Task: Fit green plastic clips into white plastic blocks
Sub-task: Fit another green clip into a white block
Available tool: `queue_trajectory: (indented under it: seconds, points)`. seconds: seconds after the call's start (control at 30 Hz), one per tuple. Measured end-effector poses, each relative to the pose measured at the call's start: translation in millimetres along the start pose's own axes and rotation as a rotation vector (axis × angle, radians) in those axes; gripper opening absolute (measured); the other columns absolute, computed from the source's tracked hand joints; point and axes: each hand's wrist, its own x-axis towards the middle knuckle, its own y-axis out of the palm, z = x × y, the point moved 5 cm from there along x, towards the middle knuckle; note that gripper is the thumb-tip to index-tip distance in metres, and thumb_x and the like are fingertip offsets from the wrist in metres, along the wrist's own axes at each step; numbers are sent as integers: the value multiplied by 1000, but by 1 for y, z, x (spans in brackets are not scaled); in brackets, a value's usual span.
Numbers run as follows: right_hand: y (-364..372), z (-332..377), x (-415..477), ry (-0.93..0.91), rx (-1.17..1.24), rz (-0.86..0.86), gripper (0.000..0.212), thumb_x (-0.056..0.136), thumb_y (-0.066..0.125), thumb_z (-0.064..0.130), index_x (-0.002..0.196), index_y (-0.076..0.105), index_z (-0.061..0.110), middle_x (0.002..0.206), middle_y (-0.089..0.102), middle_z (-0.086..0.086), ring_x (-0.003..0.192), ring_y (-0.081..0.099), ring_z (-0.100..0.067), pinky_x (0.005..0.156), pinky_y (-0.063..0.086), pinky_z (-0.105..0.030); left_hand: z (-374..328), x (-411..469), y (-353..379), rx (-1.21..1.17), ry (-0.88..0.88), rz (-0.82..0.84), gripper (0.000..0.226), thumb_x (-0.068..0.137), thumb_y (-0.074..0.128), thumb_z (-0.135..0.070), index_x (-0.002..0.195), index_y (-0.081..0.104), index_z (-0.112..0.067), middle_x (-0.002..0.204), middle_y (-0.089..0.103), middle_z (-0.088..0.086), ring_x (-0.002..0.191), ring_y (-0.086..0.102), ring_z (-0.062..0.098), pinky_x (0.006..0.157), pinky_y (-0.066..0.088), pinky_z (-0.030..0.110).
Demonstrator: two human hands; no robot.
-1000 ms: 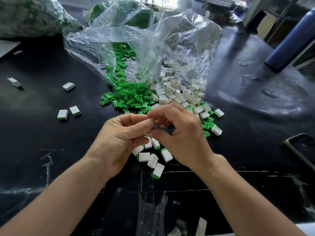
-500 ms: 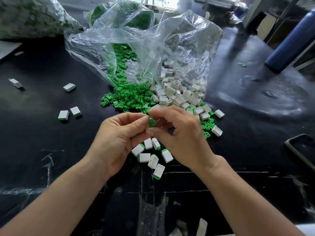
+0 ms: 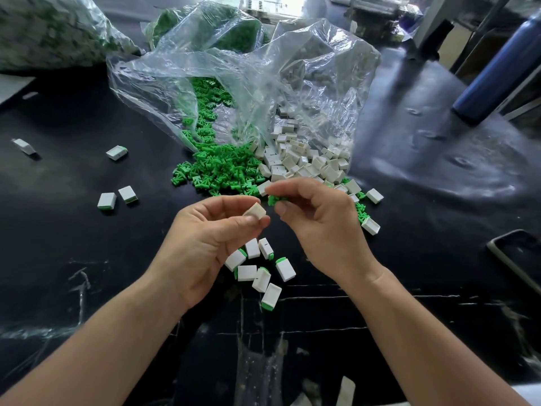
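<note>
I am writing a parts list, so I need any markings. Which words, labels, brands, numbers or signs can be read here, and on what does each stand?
None can be read.
On the white block in the left hand and the green clip in the right hand: no marking shows.
On the blue bottle and the clear plastic bags: no label shows.
On the clutter at the far edge of the table: too blurred to read.

The black desk (image 3: 58, 230) was shiny and scratched. A blue bottle (image 3: 497, 68) stood near its far right corner. Bright light, maybe a window (image 3: 288, 2), glowed past its far edge.
</note>
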Motion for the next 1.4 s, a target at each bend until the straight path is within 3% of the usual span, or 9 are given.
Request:
queue_trajectory:
  seconds: [0.1,0.23,0.37,0.57,0.87,0.97,1.1,1.23,1.4]
  points:
    - [-2,3,0,-11,10,3,24,82,63,1,93,70,21,93,67,4,87,61,-2,79,47,-13,-1,0,1,8,9,27,18,57,64,-2,70,74,-9,73,71,9,69,71,21,61,55,21]
    - [-4,2,1,33,110,-6,34,80,66,0,88,63,33,82,64,13,77,60,1,75,49,-18,-2,-2,1,80,28,45,19,58,65,-6,70,76,-15,71,71,5,67,71,19,56,55,22]
    - [-5,4,1,25,159,-3,27,77,70,1,77,66,28,75,66,12,72,63,-2,71,50,-17,-2,-2,1,88,38,35,17,54,68,-9,69,75,-13,72,71,7,68,71,18,60,55,22]
    - [-5,6,1,28,139,40,25,82,65,1,89,68,25,87,69,4,78,63,-1,74,48,-18,-3,-3,2,154,70,35,18,51,72,-17,68,74,-14,71,71,8,64,69,18,57,55,22]
    - [-2,2,2,46,117,74,18,82,64,1,90,70,15,77,63,15,69,59,5,67,45,-12,-2,-3,1,192,114,3,17,56,69,-13,73,69,-10,67,69,7,61,68,16,58,55,22]
    - [-2,3,2,46,100,78,22,81,65,1,84,67,23,74,62,17,68,59,4,67,46,-13,-2,-3,2,197,117,4,18,56,68,-12,74,68,-8,66,69,6,61,68,16,57,55,22]
    - [-2,2,2,64,76,101,28,77,70,4,76,58,29,72,60,10,67,57,-5,67,51,-22,-3,-2,1,168,116,-7,15,55,69,-13,70,70,-12,67,69,8,61,68,16,56,55,21]
    - [0,4,0,50,36,132,33,81,66,6,88,60,38,72,57,7,66,54,-6,65,49,-22,-3,-3,3,168,112,16,16,56,69,-13,72,69,-10,68,69,8,63,69,17,57,55,21]
    - [-3,1,2,112,150,56,28,82,65,3,78,59,29,75,66,0,72,66,-18,70,55,-33,0,-3,4,197,113,31,22,58,67,-12,78,61,-4,68,69,5,66,70,19,59,56,23]
